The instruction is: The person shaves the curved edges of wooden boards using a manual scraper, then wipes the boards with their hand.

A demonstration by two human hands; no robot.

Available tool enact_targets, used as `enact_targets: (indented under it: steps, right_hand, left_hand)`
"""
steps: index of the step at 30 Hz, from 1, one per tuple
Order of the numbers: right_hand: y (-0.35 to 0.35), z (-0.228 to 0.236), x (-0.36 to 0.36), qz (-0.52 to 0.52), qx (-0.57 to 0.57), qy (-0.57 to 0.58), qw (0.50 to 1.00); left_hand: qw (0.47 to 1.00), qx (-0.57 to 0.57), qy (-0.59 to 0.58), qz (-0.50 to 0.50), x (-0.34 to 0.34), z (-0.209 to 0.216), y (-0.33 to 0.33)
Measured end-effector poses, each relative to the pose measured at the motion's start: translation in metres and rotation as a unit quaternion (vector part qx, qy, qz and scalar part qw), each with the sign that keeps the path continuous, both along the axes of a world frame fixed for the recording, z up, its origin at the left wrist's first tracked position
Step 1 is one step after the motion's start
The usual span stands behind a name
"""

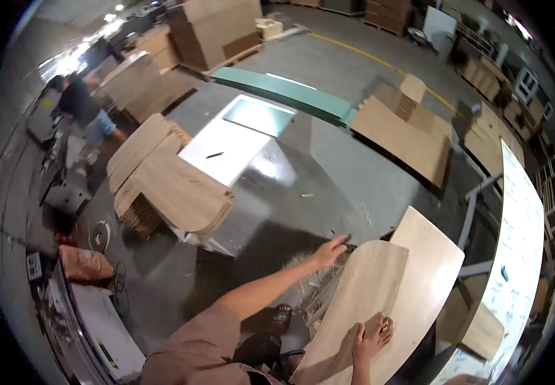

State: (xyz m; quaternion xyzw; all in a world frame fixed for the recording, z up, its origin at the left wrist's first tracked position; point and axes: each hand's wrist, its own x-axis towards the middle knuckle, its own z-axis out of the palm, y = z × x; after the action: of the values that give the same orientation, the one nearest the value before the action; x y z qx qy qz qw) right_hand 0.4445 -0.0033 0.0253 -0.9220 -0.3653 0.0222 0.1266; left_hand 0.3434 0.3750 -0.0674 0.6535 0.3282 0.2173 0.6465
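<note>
A wood-grain board (361, 276) with a rounded end lies on a wider pale board (428, 256), at the front right. My right hand (372, 337) rests on the upper board, fingers curled; whatever they may hold is too small to make out. Beyond that board's left edge, my left arm reaches out. My left hand (330, 252) is beside the rounded end with its fingers drawn together, and a small dark thing at the fingertips cannot be named. Below the left hand, thin pale strips and shavings (319, 282) are heaped on the floor by my foot.
Stacked rounded boards (174, 183) stand at left, beside a white sheet (226, 144). Farther off lie long green panels (284, 93) and a brown sheet stack (406, 138). A large white panel (515, 250) leans at right. A person (81, 106) works at far left.
</note>
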Motion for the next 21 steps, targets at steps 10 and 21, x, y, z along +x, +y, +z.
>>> enact_targets:
  steps: [10,21]
  right_hand:
    - [0.015,0.013,0.007,0.012,0.042,0.042,0.998]
    - [0.02,0.011,0.02,-0.001,0.014,0.034,0.999]
  left_hand:
    - [0.992,0.019,0.108,-0.065,-0.018,-0.052,0.019]
    - [0.928,0.26,0.003,-0.268,0.12,0.057,0.09]
